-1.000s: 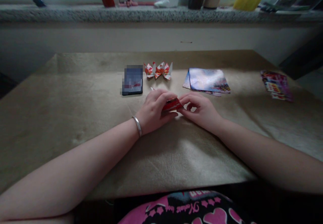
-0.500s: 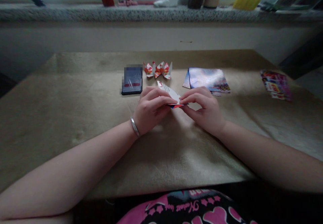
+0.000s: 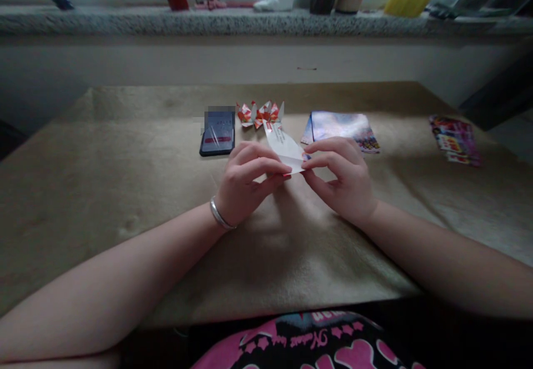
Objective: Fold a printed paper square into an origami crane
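Between my two hands is a piece of paper [image 3: 283,144], its white printed side up, with a crease across its near part. My left hand [image 3: 252,175] pinches the near left edge between thumb and fingers; a silver bangle [image 3: 220,213] circles that wrist. My right hand [image 3: 339,172] pinches the right edge, and a bit of coloured print shows by its fingertips. Just beyond the paper's far tip sit red-and-white folded paper figures [image 3: 260,114]. The paper's underside is mostly hidden.
A phone [image 3: 219,133] lies left of the figures. Glossy printed sheets [image 3: 343,127] lie behind my right hand, and a pink-purple stack of printed packets [image 3: 453,140] is at the table's far right. A windowsill [image 3: 233,24] holding bottles and small items runs behind the table [image 3: 125,158].
The paper's near part, folded with red and blue showing before, now lies opened out white side up. The far tip reaches farther toward the figures. Both hands still grip it.
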`<state>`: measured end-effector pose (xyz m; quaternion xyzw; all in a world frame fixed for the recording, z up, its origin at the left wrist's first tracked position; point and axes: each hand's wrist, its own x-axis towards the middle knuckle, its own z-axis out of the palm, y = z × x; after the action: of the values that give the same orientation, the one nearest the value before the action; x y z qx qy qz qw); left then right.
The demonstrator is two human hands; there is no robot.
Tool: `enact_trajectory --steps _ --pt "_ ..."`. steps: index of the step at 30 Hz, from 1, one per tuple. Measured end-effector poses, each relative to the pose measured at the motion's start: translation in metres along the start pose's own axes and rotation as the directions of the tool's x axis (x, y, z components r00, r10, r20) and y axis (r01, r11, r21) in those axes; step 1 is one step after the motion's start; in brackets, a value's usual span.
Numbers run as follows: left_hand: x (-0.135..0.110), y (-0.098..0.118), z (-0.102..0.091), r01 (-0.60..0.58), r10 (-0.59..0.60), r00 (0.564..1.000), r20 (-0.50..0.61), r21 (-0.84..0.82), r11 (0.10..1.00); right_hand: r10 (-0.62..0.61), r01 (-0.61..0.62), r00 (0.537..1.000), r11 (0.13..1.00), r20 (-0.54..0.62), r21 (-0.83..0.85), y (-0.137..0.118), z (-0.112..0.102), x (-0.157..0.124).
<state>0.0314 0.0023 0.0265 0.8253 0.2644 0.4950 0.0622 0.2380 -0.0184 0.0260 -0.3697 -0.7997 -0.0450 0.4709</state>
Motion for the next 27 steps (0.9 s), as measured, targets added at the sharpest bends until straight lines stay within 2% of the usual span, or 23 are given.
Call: enact_trajectory --steps 5,9,14,19,27 --pt "-0.003 -0.006 0.003 0.042 -0.043 0.999 -0.003 -0.099 0.994 0.009 -0.009 1.0 1.0 0.011 0.017 0.005 0.004 -0.002" --pt "-0.003 -0.009 0.004 0.023 -0.025 0.999 -0.034 -0.073 0.997 0.017 -0.015 0.999 0.999 -0.038 0.048 0.008 0.006 -0.002" --pt "-0.005 -0.01 0.006 0.061 -0.063 0.998 -0.02 -0.079 0.995 -0.033 0.038 0.995 0.998 -0.097 0.058 0.007 0.003 0.0" --pt "-0.007 -0.01 0.007 0.096 -0.098 0.995 -0.002 -0.183 0.978 -0.044 0.047 0.998 0.997 -0.044 0.059 0.004 0.0 0.002" --pt "-0.007 -0.011 0.006 0.096 -0.094 0.995 0.019 -0.142 0.985 -0.026 0.029 0.999 0.997 -0.039 0.075 0.006 0.001 0.001"
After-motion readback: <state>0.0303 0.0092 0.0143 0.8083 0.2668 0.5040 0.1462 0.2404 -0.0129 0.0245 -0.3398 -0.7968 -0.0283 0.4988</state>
